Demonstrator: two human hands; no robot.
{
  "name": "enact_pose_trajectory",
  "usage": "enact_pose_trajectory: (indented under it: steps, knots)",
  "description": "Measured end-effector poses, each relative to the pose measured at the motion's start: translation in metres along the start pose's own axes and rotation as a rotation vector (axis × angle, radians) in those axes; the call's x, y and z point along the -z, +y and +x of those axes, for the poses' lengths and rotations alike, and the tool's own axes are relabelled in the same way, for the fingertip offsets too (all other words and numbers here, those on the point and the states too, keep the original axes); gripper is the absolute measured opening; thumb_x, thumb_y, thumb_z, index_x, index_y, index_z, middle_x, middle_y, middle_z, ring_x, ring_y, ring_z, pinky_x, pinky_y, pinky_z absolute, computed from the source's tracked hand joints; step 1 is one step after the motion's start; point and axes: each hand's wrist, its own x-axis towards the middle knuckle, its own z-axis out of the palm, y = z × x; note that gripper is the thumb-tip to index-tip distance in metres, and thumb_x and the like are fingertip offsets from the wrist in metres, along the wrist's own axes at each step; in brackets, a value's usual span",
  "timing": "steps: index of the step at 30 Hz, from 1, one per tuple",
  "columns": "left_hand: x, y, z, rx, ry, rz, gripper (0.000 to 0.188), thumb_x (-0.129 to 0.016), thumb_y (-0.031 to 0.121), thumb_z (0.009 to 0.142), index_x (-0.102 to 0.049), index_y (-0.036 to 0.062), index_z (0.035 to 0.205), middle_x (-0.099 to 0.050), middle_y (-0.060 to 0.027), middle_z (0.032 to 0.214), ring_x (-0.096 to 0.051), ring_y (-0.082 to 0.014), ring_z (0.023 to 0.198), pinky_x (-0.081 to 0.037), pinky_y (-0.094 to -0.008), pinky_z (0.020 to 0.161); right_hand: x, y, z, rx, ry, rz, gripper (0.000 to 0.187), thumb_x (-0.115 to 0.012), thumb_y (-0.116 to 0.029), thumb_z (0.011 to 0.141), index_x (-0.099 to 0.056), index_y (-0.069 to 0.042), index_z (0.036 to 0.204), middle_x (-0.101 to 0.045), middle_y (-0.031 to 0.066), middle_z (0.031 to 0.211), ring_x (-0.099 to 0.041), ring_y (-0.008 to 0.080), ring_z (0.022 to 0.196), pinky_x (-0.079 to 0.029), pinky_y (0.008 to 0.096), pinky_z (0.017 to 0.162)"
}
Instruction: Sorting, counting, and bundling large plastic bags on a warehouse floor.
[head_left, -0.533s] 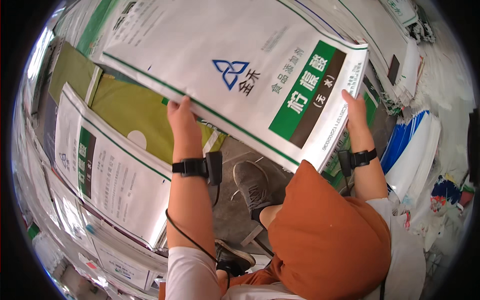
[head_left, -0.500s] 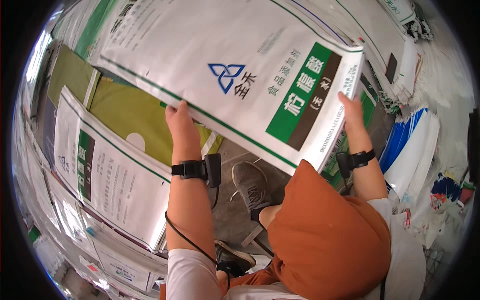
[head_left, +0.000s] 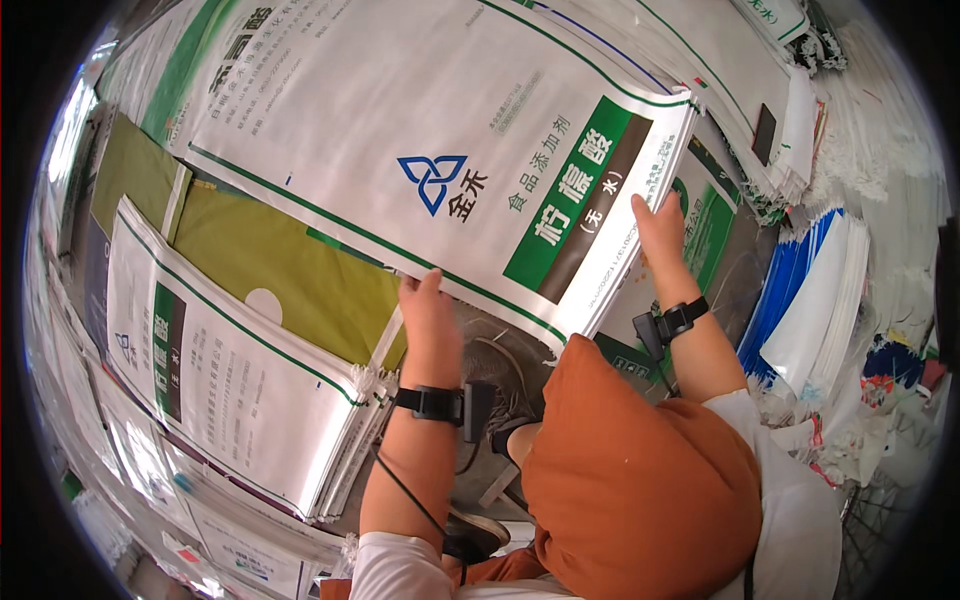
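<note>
A large flat white sack [head_left: 330, 150] with green border lines, a blue knot-like emblem and a green and brown printed block spreads in front of me. My left hand [head_left: 430, 308] pinches its near long edge, left of the near right corner. On the sack's right end, my right hand [head_left: 662, 232] grips the edge with the thumb on top. Layered edges show at that end, but I cannot tell how many sacks my hands hold. Both wrists wear black straps with small boxes and cables.
A stack of similar white sacks [head_left: 250, 390] lies at the left, beside olive-green sacks [head_left: 290, 270]. Blue sacks [head_left: 800, 290] and piles of white sacks [head_left: 740, 70] with frayed edges stand at the right. My orange-clad knee [head_left: 640, 480] rises close below the sack's near corner.
The sack has shifted left and lies flatter. My left hand has slid right and nearer along its edge, while my right hand has moved left with its end.
</note>
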Motion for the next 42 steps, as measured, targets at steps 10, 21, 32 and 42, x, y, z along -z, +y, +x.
enact_pose_trajectory:
  steps: [10,21,32,42]
  knots:
    - [-0.053,0.008,-0.022,0.071,0.075,-0.252,0.044,-0.055,0.001,0.092,-0.044,0.0016,0.135,-0.054,-0.0090,0.118,-0.054,-0.0168,0.102,-0.045,-0.0276,0.078,-0.017,0.006,0.008,-0.052,0.073,-0.282,0.067,-0.066,-0.034,0.086,-0.041,0.006,0.133,-0.048,0.0276,0.137,-0.054,0.0450,0.118,-0.042,0.0469,0.103]
    - [-0.042,0.035,-0.024,0.121,0.091,-0.394,0.034,-0.057,0.007,0.092,-0.056,0.0003,0.125,-0.054,-0.0080,0.114,-0.053,-0.0153,0.096,-0.042,-0.0236,0.077,-0.034,0.023,0.006,-0.161,-0.005,0.609,0.072,-0.060,-0.008,0.093,-0.019,0.005,0.150,-0.044,0.0238,0.144,-0.050,0.0327,0.128,-0.039,0.0382,0.108]
    - [-0.046,0.042,-0.001,0.259,0.194,-0.157,0.038,-0.063,0.015,0.089,-0.051,-0.0037,0.120,-0.049,-0.0050,0.087,-0.045,-0.0144,0.070,-0.038,-0.0320,0.057,-0.036,0.035,0.006,-0.202,-0.049,0.626,0.066,-0.058,-0.011,0.095,-0.024,0.004,0.150,-0.045,0.0227,0.144,-0.050,0.0317,0.129,-0.040,0.0376,0.107]
    - [-0.025,0.057,0.019,-0.273,0.303,0.216,0.080,-0.059,0.009,0.084,-0.019,-0.0125,0.150,-0.021,-0.0319,0.157,-0.018,-0.0423,0.149,-0.017,-0.0431,0.122,-0.034,0.066,0.018,-0.055,-0.028,0.482,0.079,-0.068,-0.015,0.091,-0.021,0.007,0.151,-0.045,0.0239,0.145,-0.049,0.0314,0.130,-0.039,0.0367,0.108]
